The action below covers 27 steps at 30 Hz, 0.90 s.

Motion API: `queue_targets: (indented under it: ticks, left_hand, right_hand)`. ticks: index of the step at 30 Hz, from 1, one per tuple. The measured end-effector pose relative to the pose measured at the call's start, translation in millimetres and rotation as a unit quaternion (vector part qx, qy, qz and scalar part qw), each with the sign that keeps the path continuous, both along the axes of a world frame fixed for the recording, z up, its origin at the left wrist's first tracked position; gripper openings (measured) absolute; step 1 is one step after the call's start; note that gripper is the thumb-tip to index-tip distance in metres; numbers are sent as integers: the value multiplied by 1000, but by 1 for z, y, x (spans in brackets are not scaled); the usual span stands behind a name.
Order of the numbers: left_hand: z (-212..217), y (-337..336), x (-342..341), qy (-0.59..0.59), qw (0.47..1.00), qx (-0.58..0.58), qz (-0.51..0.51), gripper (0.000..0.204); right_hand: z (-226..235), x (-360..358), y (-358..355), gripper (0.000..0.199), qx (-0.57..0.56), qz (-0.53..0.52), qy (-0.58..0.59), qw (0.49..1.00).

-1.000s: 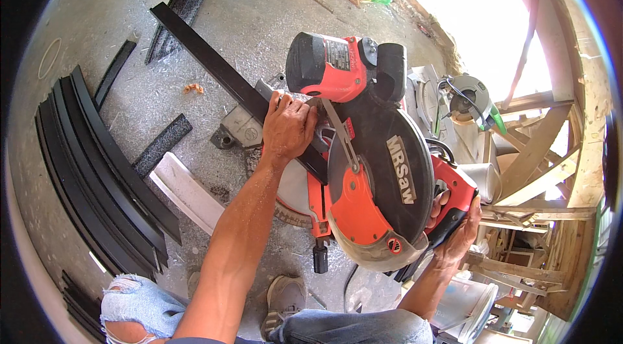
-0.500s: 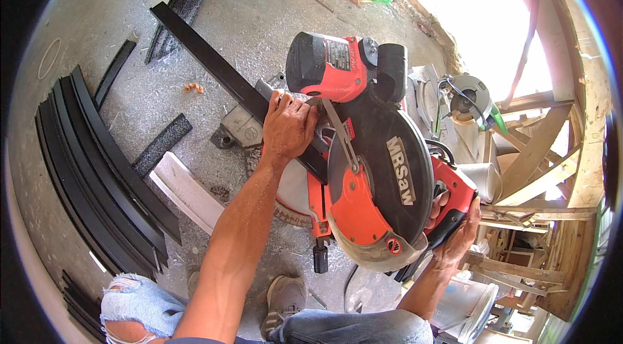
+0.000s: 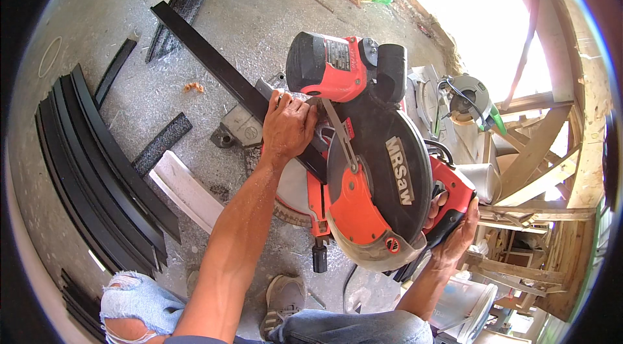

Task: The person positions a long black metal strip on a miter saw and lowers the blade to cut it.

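Observation:
A red and black mitre saw (image 3: 373, 169) stands on the concrete floor in front of me, its round blade guard raised. A long black metal profile (image 3: 214, 65) lies across the saw's table and runs away to the upper left. My left hand (image 3: 287, 127) presses down on this profile beside the blade. At the saw's right side, my right hand (image 3: 454, 234) is wrapped around the red and black handle (image 3: 448, 204).
A stack of long black profiles (image 3: 97, 169) lies at the left, with shorter black pieces (image 3: 162, 143) and a white board (image 3: 188, 191) nearer the saw. A circular saw (image 3: 470, 101) and wooden frames (image 3: 545, 175) are at the right. My shoe (image 3: 282, 302) is below the saw.

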<state>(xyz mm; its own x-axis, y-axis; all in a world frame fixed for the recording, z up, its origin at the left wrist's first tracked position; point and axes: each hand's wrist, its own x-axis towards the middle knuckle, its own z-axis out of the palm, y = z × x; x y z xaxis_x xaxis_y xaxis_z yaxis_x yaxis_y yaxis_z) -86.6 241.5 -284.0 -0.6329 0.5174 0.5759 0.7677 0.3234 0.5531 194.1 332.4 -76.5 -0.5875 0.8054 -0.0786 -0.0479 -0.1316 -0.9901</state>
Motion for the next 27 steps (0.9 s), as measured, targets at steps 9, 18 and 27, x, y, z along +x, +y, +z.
queue_targets:
  ticks: [9, 18, 27]
  left_hand:
    - [-2, 0, 0, -4, 1000, -11, -11, 25]
    - [0, 0, 1, -11, 1000, -18, -10, 27]
    - [-1, 1, 0, 8, 1000, 6, 4, 26]
  right_hand:
    - [2, -2, -2, 61, -4, -4, 1, 1000]
    - [1, -2, -2, 61, -2, -3, 1, 1000]
    - [2, -1, -2, 61, -4, -14, -13, 1000]
